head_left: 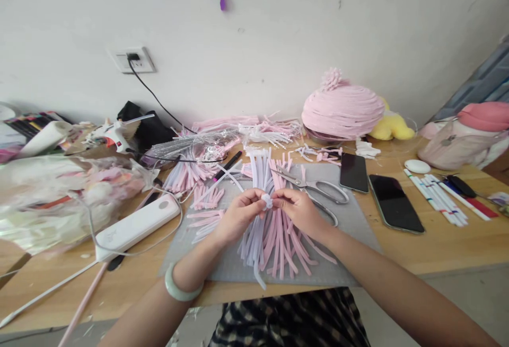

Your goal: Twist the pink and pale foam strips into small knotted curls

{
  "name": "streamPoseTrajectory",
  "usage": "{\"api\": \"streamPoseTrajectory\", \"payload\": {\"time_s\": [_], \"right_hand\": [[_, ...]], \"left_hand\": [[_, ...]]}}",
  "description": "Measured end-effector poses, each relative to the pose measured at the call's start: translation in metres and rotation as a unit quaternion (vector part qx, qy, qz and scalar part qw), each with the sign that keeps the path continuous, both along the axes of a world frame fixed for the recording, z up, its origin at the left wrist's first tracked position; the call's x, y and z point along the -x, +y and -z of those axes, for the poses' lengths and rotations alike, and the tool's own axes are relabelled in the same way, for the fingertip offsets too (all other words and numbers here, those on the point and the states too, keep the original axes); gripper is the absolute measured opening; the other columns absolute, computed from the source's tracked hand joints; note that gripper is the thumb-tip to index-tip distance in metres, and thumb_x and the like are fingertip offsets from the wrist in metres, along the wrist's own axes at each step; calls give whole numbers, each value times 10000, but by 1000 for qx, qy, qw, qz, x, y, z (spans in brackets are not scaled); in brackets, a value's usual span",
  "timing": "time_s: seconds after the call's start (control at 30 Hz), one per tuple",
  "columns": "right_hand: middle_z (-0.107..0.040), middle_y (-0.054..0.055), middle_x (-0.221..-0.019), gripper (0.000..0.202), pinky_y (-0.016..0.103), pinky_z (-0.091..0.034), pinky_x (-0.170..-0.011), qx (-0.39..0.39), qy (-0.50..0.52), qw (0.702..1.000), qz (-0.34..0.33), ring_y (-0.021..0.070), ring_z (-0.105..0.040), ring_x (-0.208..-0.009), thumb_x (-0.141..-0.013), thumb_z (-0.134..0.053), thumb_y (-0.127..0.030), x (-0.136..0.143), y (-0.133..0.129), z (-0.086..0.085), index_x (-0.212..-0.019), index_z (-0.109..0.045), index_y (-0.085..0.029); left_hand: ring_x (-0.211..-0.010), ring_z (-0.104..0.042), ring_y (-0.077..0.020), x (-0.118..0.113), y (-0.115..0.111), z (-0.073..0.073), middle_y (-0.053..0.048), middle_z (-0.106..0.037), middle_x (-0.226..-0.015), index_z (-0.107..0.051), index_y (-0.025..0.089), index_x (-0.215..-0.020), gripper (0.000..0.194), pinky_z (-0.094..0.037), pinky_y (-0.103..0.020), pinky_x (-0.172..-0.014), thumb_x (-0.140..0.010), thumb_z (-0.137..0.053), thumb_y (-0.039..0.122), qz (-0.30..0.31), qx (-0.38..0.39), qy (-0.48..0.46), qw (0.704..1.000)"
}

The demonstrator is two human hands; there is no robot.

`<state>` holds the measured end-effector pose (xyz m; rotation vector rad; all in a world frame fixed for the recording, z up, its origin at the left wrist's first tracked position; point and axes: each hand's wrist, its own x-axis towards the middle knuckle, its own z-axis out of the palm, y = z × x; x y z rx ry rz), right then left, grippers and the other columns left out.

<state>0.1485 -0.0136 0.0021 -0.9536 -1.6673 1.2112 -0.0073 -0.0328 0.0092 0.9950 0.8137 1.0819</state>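
Note:
My left hand (242, 213) and my right hand (299, 210) meet above the grey cutting mat, each pinching a small pale lilac pipe-cleaner piece (266, 201) between thumb and fingertips. The piece looks curled or looped; its exact shape is too small to make out. Beneath my hands lie a bunch of lilac pipe cleaners (251, 251) and a bunch of pink pipe cleaners (280, 246), side by side. Metal scissors (324, 190) rest on the mat just beyond my right hand. Shorter pink pieces (209, 197) lie left of my left hand.
The grey cutting mat (358, 230) covers the table's middle. Two phones (395, 204) and several markers (437, 198) lie right. A pink fuzzy dome (342, 108) stands at the back. Left are a glue gun (117, 135), a white power strip (137, 225) with cables and plastic bags (59, 198).

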Motion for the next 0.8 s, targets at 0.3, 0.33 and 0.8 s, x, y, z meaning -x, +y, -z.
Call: {"api": "streamPoseTrajectory", "payload": {"time_s": [0.3,0.33,0.8], "right_hand": [[-495,-21,-557,203,209,-302,-491,57,-1,997,-43,81,-399,-515,-730,-573,-324,-6,0,-6,-651,-590,-138],[-493,-20,-556,196,209,-294,-489,46,-18,998,-41,81,-394,-518,-727,-576,-314,-7,0,-8,-645,-594,-137],[-524,-28,-541,231,201,-313,-493,214,116,962,-123,65,-428,-479,-696,-633,-355,-4,1,-1,-667,-575,-133]], "left_hand": [[-552,-505,-83,1,1,2,10,-574,-638,-566,150,-826,140,-372,-202,-538,-711,-607,217,45,-30,-24,998],[-561,-518,-87,3,2,1,9,-579,-650,-563,152,-841,149,-382,-208,-553,-714,-607,216,53,-43,-3,998],[-470,-530,-93,5,-3,-7,4,-590,-580,-511,140,-728,137,-373,-221,-532,-717,-609,234,118,-33,50,991]]}}
